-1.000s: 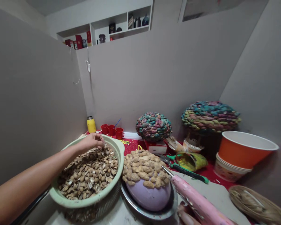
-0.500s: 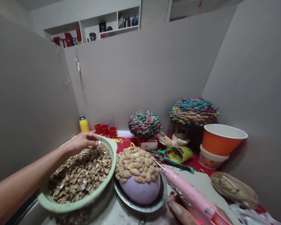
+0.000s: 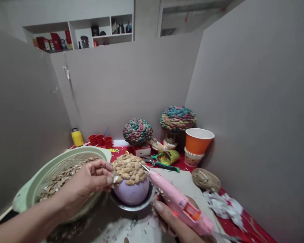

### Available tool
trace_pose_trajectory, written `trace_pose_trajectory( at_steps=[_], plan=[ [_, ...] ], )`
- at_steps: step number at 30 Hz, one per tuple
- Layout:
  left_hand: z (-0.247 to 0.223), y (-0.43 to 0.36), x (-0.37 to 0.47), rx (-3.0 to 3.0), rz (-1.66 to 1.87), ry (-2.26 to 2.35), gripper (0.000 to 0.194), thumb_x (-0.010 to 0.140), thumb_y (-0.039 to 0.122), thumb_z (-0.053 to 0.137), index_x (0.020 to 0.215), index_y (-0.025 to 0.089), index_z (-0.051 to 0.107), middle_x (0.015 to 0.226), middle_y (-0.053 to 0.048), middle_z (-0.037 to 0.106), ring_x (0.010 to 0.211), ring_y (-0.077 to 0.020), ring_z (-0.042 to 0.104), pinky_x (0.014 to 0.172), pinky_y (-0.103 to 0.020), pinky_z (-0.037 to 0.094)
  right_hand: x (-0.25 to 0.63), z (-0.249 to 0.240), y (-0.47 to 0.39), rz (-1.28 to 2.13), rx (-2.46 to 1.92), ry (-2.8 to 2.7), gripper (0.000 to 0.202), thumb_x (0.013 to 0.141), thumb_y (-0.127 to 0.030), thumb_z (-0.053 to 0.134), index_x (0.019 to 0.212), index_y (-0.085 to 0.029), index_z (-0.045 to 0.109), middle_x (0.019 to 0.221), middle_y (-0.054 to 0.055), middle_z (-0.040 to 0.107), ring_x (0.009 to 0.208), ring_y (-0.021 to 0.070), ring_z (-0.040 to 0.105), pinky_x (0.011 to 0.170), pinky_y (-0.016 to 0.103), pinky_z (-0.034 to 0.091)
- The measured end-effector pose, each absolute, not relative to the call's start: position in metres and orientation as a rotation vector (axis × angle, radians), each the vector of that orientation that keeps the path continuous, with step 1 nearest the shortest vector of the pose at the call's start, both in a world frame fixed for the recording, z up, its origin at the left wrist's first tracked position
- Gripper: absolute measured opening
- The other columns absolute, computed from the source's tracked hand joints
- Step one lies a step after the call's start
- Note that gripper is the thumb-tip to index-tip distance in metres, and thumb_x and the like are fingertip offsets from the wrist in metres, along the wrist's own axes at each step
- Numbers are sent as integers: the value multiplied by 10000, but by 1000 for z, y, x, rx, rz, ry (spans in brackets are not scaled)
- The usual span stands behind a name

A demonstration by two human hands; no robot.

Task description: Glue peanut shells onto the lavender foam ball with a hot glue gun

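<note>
Beside the shell-covered ball, my left hand (image 3: 95,179) pinches a small peanut shell (image 3: 116,179) between thumb and fingers. The lilac ball (image 3: 133,192), its upper part covered in peanut shells, rests in a metal bowl (image 3: 150,199). My right hand (image 3: 174,219) is wrapped round a pink glue gun (image 3: 172,195), whose metal tip points at the shells on the ball's right side. Left of the ball, a green basket (image 3: 27,192) holds many loose shells (image 3: 63,179), partly hidden by my left hand and forearm.
Two colourful shell-covered domes (image 3: 138,131) (image 3: 177,118) stand at the back. Green-handled pliers (image 3: 167,166) lie behind the ball. An orange tub (image 3: 198,141) and a woven basket (image 3: 206,179) are right. Red cups (image 3: 100,140) and a yellow bottle (image 3: 77,137) stand back left.
My left hand has moved right and down from above the basket to the ball's left side, with a shell in its fingers. The view has shifted, and the glue gun remains by the ball.
</note>
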State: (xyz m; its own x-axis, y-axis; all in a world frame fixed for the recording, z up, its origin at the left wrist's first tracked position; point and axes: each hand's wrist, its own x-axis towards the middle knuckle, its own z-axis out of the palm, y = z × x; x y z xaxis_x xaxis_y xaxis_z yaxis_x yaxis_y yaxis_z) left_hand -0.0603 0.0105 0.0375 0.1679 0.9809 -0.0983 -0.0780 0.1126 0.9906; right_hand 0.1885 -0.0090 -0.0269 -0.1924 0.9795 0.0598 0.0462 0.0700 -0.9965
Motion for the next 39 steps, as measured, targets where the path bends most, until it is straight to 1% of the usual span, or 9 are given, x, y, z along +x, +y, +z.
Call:
trace_pose_trajectory(
  at_steps=[6,11,13,16,23,29,33,35,39],
  plan=[
    [10,-8,-5,1091,1017,945,294,677,290,841,828,175,617,710,16,647,608,-99,572,596,-213,453,184,-16,-14,1314,-898,-1387,400,818,-571,652,791,-174,611,592,-35,501,525,109,439,503,231,386],
    [-1,0,12,1049,1105,931,365,576,266,903,811,195,633,724,1,672,664,-125,616,628,-212,478,186,-17,-11,1248,-819,-1377,332,836,-506,659,787,-184,592,667,-22,519,587,118,448,556,245,393],
    [-4,3,15,1041,1099,911,371,561,255,909,814,199,643,729,-10,682,681,-142,630,649,-229,494,185,-19,-9,1264,-829,-1404,333,862,-486,635,746,-181,572,640,-23,507,572,115,442,543,243,384],
    [-8,4,15,1039,1057,855,334,610,273,882,843,212,651,759,-21,691,691,-153,635,659,-249,505,184,-23,-5,1287,-868,-1417,377,875,-512,603,703,-182,544,583,-32,475,535,110,424,513,240,363],
    [-7,4,10,961,967,771,242,700,363,811,846,212,691,783,-37,664,729,-172,613,700,-291,519,189,-19,-4,1287,-901,-1488,415,844,-566,601,673,-192,543,557,-26,485,526,123,451,525,250,384],
    [-10,-1,16,875,937,721,275,616,322,878,797,204,707,687,-27,654,604,-135,590,612,-249,485,190,-13,-4,1355,-850,-1512,392,829,-556,629,712,-186,573,601,-12,520,553,133,473,534,258,389],
    [-11,-1,16,864,974,740,292,587,323,895,767,207,695,654,-21,664,584,-130,594,591,-238,479,189,-18,-3,1334,-860,-1487,447,855,-589,585,662,-187,550,548,-30,469,502,115,433,494,245,362],
    [-13,0,15,885,1015,757,296,586,323,898,758,206,687,638,-13,670,584,-122,599,585,-221,470,189,-21,-4,1338,-843,-1474,454,858,-600,575,672,-186,564,565,-25,480,512,115,435,504,246,368],
    [-19,2,15,923,1096,821,318,566,320,908,734,200,666,654,1,682,598,-114,608,604,-211,474,187,-21,-7,1258,-899,-1428,411,758,-602,691,799,-199,624,664,-9,543,598,144,480,562,262,409]
  ],
)
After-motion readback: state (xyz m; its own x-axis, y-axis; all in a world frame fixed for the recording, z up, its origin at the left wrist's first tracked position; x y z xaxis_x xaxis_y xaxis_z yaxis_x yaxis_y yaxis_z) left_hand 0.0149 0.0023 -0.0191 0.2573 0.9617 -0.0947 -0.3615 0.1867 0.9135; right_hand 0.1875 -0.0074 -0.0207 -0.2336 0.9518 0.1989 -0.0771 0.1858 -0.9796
